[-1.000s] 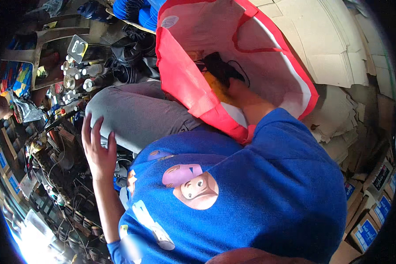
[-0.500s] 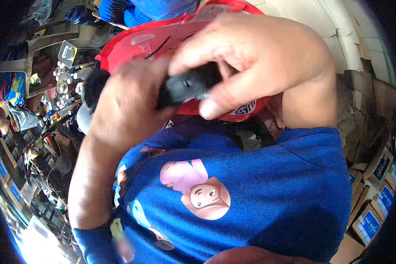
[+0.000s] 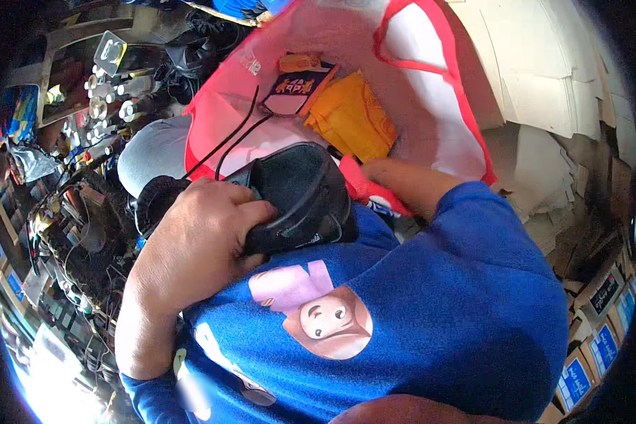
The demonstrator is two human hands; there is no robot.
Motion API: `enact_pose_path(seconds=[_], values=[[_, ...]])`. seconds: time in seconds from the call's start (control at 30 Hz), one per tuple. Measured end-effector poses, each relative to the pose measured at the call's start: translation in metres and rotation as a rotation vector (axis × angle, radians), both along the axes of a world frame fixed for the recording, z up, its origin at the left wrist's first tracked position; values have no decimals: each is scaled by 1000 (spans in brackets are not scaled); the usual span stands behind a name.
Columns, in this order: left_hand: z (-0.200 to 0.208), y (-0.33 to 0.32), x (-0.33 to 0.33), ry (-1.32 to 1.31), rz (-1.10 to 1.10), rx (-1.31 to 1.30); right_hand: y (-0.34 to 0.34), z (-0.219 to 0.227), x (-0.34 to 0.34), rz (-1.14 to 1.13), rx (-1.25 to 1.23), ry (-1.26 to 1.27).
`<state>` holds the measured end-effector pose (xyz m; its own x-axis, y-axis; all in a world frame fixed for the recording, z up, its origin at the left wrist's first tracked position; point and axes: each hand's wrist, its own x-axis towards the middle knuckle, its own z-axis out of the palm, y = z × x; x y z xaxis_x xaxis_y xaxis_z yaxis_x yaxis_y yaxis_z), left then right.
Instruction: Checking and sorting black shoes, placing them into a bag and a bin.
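Observation:
My left hand is closed round the near left rim of a small black pouch, its thumb over the edge. The pouch's mouth gapes upward, showing a dark inside. It rests against the front of my blue shirt. Behind it a large red and white bag stands wide open. Within that bag lie a yellow-orange packet and a dark printed packet. My right hand reaches in at the bag's near side, and its fingers are hidden. Two thin black cords run over the bag's left side.
Several small bottles and cluttered tools lie on the left. A dark bundle sits beyond the bag's left side. Flattened cardboard leans at the far right, with blue-labelled boxes at the lower right.
My right hand has let go of the black object between my hands and moved down to the bag's near side. The red bag's mouth now shows wide open.

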<state>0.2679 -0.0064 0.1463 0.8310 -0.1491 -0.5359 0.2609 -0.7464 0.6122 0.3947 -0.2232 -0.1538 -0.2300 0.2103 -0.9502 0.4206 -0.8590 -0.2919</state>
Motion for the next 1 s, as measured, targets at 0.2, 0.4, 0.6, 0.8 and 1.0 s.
enact_pose_path(seconds=[0.2,0.4,0.6,0.8,1.0], values=[[0,1,3,-1,-1,-8,-31,-122,3,949,348,-95],[-5,1,-8,-31,59,-30,48,40,86,-141,1257,-1064],[-6,4,-12,-111,89,-51,70,129,148,-138,1220,-1760],[-4,4,-31,-260,97,-59,53,139,157,41,708,-1363],[2,1,-53,-412,107,-30,76,227,137,-105,886,-1144]])
